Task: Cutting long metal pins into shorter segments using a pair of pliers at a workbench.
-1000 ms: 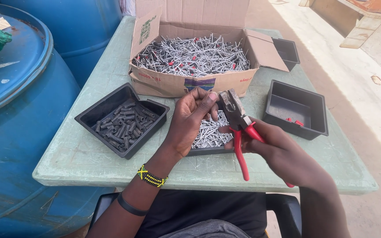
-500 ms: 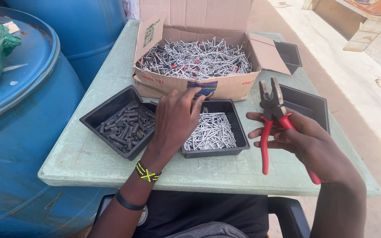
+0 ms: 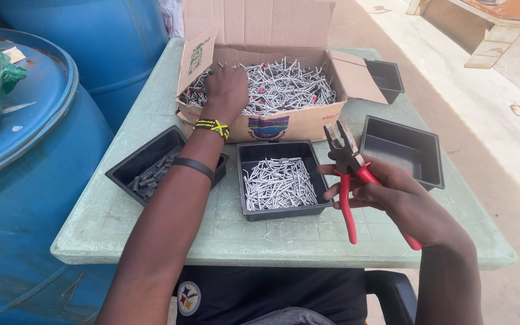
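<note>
Reaching into the cardboard box [image 3: 272, 123] at upper centre, the left hand [image 3: 227, 90] rests among metal pins [image 3: 284, 87], its grip unclear; the right hand [image 3: 392, 195] clasps red-handled pliers [image 3: 350, 180] at centre right.

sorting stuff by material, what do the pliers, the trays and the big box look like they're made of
Pliers: dark, dull metal head, by its look; glossy red handles, probably a plastic or rubber coating. The right hand holds them.
Black trays: look like thin moulded plastic, smooth with rounded rims.
Box: brown cardboard, with creased flaps. The left hand reaches into its shiny, metal-looking pins.
</note>
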